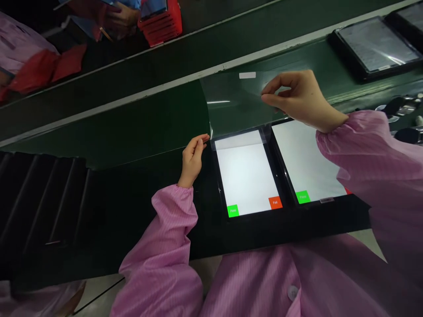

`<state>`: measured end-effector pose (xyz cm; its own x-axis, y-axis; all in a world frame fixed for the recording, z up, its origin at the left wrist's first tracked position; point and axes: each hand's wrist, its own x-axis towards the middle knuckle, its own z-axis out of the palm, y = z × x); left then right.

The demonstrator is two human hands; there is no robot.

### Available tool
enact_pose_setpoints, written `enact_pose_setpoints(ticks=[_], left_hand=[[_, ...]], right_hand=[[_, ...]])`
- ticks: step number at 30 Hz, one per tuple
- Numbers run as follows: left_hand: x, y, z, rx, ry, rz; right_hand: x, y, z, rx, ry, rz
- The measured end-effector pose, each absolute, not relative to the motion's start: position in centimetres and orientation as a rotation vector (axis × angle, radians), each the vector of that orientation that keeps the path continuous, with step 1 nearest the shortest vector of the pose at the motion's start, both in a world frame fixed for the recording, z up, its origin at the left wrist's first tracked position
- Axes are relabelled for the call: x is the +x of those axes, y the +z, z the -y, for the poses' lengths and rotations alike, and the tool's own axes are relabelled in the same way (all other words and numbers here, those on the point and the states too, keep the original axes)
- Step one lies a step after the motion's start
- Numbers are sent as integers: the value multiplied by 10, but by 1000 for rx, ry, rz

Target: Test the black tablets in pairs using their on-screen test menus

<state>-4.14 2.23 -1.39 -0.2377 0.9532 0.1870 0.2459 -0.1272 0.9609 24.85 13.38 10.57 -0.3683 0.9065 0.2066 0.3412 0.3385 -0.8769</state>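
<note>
A clear plastic film (231,112) with a small white label (247,75) is lifted and curved above the far end of a lit tablet (247,176). My right hand (297,97) pinches the film's right side between thumb and fingertips, raised over the bench. At the tablet's far left corner, my left hand (193,158) has thumb and fingers together at the film's left edge. The tablet's screen is white, with a green "Pass" box and a red "Fail" box. A second lit tablet (310,163) lies close on the right, partly covered by my right sleeve.
Black tablets in clear covering (376,44) lie at the far right. Dark round objects with shiny parts (401,105) are on the right. A black ridged rack (42,198) stands left. Across the bench, another person's hand (122,15) is near stacked red trays (161,22).
</note>
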Motion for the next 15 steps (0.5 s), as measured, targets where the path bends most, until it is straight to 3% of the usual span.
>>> enact_pose_setpoints(ticks=[15], left_hand=[[-35, -9, -18, 1370, 1481, -1591]], right_hand=[[249, 115, -99, -1156, 954, 1966]])
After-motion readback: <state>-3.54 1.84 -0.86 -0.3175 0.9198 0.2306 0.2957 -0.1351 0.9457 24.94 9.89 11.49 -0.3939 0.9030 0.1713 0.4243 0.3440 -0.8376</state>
